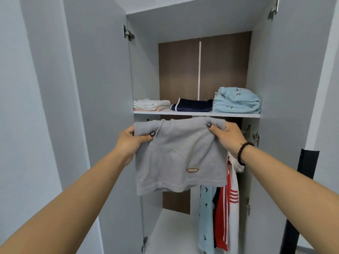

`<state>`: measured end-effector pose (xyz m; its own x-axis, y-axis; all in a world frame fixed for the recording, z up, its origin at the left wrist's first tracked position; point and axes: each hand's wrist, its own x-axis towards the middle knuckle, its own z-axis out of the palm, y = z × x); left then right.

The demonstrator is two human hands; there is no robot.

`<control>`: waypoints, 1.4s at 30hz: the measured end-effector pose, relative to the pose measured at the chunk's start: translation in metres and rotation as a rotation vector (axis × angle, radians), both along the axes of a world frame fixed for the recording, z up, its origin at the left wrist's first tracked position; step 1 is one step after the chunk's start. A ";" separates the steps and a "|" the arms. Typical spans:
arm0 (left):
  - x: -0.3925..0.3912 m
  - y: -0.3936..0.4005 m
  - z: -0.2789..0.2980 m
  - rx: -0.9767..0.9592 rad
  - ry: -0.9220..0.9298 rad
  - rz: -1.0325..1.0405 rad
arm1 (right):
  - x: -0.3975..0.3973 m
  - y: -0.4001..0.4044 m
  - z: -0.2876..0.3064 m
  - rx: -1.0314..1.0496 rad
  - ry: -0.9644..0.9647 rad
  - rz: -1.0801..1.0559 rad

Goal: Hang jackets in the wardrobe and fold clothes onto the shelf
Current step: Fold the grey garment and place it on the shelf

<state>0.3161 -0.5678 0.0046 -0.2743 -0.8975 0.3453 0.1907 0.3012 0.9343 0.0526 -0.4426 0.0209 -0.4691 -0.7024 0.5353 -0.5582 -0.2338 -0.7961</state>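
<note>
Only one bit of text shows: a small oval brown patch [192, 170] w/ pale lettering, sewn on the grey garment [179, 154] at approx 5 o'clock of the cloth, near its lower hem. The letters look like "IMMUNE", but they're small & blurred, so the reading isn't certain. Folded pieces on the shelf [196, 114] at 12 o'clock and hanging clothes [222, 217] at 5 o'clock carry only stripes & small bird-like prints, no legible words or nos.
</note>
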 end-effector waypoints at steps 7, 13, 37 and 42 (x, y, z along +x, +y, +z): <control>0.020 0.001 0.072 -0.142 0.225 -0.297 | 0.041 0.001 0.044 -0.089 0.123 0.189; 0.034 -0.023 0.051 -0.157 -0.081 -0.335 | 0.050 -0.021 0.013 -0.013 0.164 0.173; -0.131 -0.234 0.081 -0.219 -0.013 -0.351 | -0.109 -0.191 0.077 -0.024 -0.026 0.111; -0.189 -0.295 0.144 -0.243 0.004 -0.312 | -0.173 -0.255 0.141 -0.023 -0.080 0.125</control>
